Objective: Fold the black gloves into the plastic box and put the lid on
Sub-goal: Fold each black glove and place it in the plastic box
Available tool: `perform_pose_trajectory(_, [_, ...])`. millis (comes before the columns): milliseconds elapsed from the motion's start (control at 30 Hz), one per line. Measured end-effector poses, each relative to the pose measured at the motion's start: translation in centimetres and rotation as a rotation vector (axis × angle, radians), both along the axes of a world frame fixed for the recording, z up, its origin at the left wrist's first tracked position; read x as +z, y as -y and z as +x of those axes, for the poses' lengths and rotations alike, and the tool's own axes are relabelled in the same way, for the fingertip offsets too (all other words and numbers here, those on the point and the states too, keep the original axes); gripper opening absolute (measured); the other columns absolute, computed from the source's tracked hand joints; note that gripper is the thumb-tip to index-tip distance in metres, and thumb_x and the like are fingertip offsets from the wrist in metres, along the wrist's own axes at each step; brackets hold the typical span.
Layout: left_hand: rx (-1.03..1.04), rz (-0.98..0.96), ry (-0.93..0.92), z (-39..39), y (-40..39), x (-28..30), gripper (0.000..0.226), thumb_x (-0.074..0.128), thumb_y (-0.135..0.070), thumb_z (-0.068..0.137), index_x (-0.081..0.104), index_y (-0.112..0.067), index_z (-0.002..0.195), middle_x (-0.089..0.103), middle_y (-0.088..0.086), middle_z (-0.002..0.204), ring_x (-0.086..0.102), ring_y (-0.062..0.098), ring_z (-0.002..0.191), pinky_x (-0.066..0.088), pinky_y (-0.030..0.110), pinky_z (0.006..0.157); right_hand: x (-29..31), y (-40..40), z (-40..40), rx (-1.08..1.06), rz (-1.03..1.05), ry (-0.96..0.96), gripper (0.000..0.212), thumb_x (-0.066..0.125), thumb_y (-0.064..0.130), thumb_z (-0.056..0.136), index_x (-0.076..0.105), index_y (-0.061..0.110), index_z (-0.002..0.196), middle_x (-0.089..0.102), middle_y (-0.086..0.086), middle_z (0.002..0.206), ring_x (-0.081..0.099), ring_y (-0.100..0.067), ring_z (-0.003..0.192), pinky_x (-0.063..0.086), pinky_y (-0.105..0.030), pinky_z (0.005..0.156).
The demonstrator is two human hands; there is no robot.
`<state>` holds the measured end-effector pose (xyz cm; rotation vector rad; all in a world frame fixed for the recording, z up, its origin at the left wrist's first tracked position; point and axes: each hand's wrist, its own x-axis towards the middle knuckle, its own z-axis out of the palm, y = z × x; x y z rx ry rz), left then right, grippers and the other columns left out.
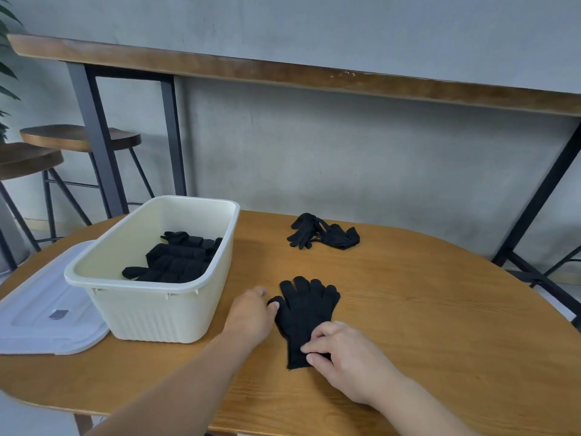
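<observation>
A black glove (303, 311) lies flat on the wooden table (424, 325), fingers pointing away from me. My left hand (251, 313) pinches the glove's thumb at its left side. My right hand (342, 350) grips the cuff at the near end. The cream plastic box (151, 306) stands to the left with folded black gloves (179, 259) inside. Its translucent white lid (41, 316) lies flat on the table, left of the box and partly under it. A loose heap of more black gloves (323, 232) sits farther back on the table.
Behind the table runs a high wooden counter (283, 70) on black metal legs, against a grey wall. Two wooden stools (78, 138) stand at the far left, with plant leaves at the left edge.
</observation>
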<state>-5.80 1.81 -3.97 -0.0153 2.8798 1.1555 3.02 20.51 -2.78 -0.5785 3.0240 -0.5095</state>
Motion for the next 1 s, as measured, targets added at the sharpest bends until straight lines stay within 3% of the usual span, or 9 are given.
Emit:
perform_pose_trajectory(100, [0.013, -0.074, 0.069, -1.6, -0.7, 0.1, 0.036, 0.059, -0.038, 0.093, 0.057, -0.02, 0.125, 0.064, 0.001, 0.117, 0.061, 0.018, 0.104, 0.048, 0.027, 0.082, 0.4, 0.0, -0.2, -0.002, -0.011, 0.006, 0.029, 0.048, 0.04, 0.099, 0.067, 0.037, 0.122, 0.057, 0.02, 0.122, 0.047, 0.001, 0.117, 0.037, -0.02, 0.101])
perform_pose_trajectory(167, [0.032, -0.093, 0.07, -2.0, -1.0, 0.1, 0.014, 0.06, -0.034, 0.093, 0.063, -0.021, 0.097, 0.068, -0.001, 0.092, 0.062, 0.016, 0.081, 0.049, 0.027, 0.069, 0.6, 0.0, -0.3, -0.008, -0.024, 0.015, 0.029, 0.049, 0.04, 0.099, 0.068, 0.037, 0.119, 0.058, 0.019, 0.122, 0.047, 0.002, 0.117, 0.037, -0.019, 0.102])
perform_pose_trajectory(233, [0.058, -0.086, 0.046, -2.3, -1.1, -0.2, 0.016, 0.057, -0.028, 0.094, 0.061, -0.019, 0.082, 0.066, -0.001, 0.077, 0.058, 0.016, 0.067, 0.047, 0.026, 0.059, 0.7, -0.1, -0.4, -0.021, -0.039, 0.024, 0.028, 0.049, 0.04, 0.099, 0.069, 0.037, 0.118, 0.059, 0.02, 0.121, 0.047, 0.003, 0.116, 0.039, -0.02, 0.101])
perform_pose_trajectory(433, [0.021, -0.086, 0.016, -2.1, -0.8, -0.5, 0.015, 0.059, -0.037, 0.092, 0.058, -0.022, 0.097, 0.065, -0.004, 0.089, 0.06, 0.014, 0.079, 0.046, 0.027, 0.063, 0.5, -0.3, -0.4, -0.049, -0.067, 0.051, 0.026, 0.052, 0.041, 0.098, 0.07, 0.038, 0.116, 0.057, 0.023, 0.119, 0.046, 0.006, 0.111, 0.037, -0.017, 0.098])
perform_pose_trajectory(600, [0.032, -0.084, 0.034, -2.2, -1.0, -0.8, 0.014, 0.06, -0.03, 0.092, 0.06, -0.02, 0.083, 0.066, -0.001, 0.077, 0.061, 0.018, 0.071, 0.049, 0.028, 0.063, 0.6, -0.2, -0.1, -0.056, -0.041, 0.055, 0.028, 0.053, 0.042, 0.097, 0.068, 0.038, 0.12, 0.056, 0.023, 0.125, 0.044, 0.003, 0.12, 0.034, -0.018, 0.103])
perform_pose_trajectory(800, [0.021, -0.096, -0.009, -1.7, -0.8, -0.3, 0.009, 0.057, -0.022, 0.094, 0.056, -0.019, 0.085, 0.064, 0.002, 0.088, 0.059, 0.017, 0.074, 0.048, 0.029, 0.064, 0.5, -0.7, -0.2, -0.051, -0.004, 0.09, 0.039, 0.059, 0.039, 0.093, 0.059, 0.035, 0.132, 0.05, 0.023, 0.138, 0.038, 0.001, 0.131, 0.029, -0.019, 0.108])
perform_pose_trajectory(900, [-0.071, -0.101, -0.13, -0.2, -1.0, -0.1, 0.001, 0.06, -0.023, 0.092, 0.059, -0.022, 0.092, 0.055, -0.004, 0.101, 0.058, 0.012, 0.081, 0.046, 0.023, 0.068, 0.4, -0.7, -0.3, -0.04, 0.006, 0.079, 0.038, 0.055, 0.03, 0.094, 0.059, 0.033, 0.132, 0.052, 0.021, 0.137, 0.04, 0.0, 0.13, 0.032, -0.019, 0.109])
perform_pose_trajectory(1000, [-0.302, -0.063, -0.221, 1.7, -1.1, 0.1, 0.008, 0.064, -0.034, 0.089, 0.065, -0.026, 0.092, 0.052, -0.013, 0.098, 0.053, 0.003, 0.081, 0.047, 0.02, 0.076, -0.2, -0.2, -0.3, -0.063, 0.016, 0.022, 0.036, 0.049, 0.023, 0.093, 0.064, 0.031, 0.125, 0.06, 0.017, 0.127, 0.051, -0.006, 0.12, 0.043, -0.025, 0.103])
